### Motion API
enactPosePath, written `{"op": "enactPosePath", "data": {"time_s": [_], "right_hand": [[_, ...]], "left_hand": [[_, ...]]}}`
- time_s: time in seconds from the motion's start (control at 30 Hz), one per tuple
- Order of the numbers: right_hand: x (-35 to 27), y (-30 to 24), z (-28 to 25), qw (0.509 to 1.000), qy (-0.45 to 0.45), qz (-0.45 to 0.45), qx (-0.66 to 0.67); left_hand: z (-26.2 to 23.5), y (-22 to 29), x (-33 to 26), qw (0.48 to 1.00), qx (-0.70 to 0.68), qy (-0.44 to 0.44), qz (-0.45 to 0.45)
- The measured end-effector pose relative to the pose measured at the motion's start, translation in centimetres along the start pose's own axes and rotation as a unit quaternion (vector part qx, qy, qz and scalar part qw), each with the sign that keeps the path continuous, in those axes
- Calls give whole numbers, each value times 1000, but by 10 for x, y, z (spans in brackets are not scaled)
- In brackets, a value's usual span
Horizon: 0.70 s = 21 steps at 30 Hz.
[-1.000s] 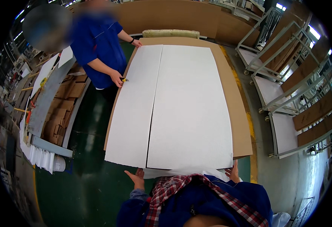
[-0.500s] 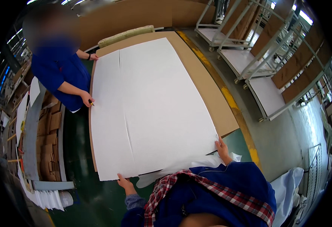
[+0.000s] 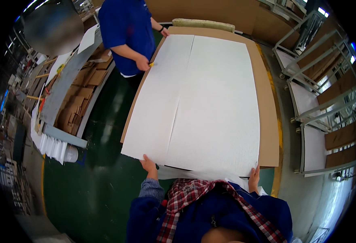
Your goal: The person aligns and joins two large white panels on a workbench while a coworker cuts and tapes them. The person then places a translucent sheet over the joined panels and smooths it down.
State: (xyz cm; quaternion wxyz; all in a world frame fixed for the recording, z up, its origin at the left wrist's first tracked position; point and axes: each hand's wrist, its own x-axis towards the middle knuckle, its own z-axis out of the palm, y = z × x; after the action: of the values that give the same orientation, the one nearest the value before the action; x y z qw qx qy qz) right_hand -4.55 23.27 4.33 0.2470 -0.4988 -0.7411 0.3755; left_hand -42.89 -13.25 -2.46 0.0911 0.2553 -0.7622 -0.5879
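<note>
Left hand (image 3: 149, 165) and right hand (image 3: 254, 179) forward, well apart

Rocking the deep blue work jacket (image 3: 194, 216) with plaid on top

Red, white and dark plaid cloth (image 3: 188, 189) loops round the front, ends running down both sides. There's a little metallic-looking zip pull (image 3: 213, 220), a finely checked blue-and-white cuff (image 3: 151, 189) on the left sleeve, and some bright red (image 3: 164, 203) peeking out beside it.

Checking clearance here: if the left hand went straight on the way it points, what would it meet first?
The white sheet: its near edge is right at the left hand, apparently touching. Whether the hand would slide over or under is hard to tell.
</note>
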Motion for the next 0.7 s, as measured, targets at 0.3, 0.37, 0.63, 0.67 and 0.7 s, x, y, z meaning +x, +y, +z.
{"op": "enactPosePath", "data": {"time_s": [0.3,0.37,0.63,0.67,0.7], "right_hand": [[6,7,-4,1000,-16,20,-7],[0,-31,-10,985,7,160,57],[-6,0,-16,970,3,229,77],[-9,-4,-16,973,-4,225,54],[-12,-5,-14,985,22,167,26]], "left_hand": [[-5,-4,0,981,-151,-85,-86],[-11,-1,-7,956,-223,-104,-159],[-32,-50,-31,895,-219,-211,-327],[-33,-44,-34,886,-248,-205,-333],[-32,-2,-51,899,-249,-180,-314]]}}
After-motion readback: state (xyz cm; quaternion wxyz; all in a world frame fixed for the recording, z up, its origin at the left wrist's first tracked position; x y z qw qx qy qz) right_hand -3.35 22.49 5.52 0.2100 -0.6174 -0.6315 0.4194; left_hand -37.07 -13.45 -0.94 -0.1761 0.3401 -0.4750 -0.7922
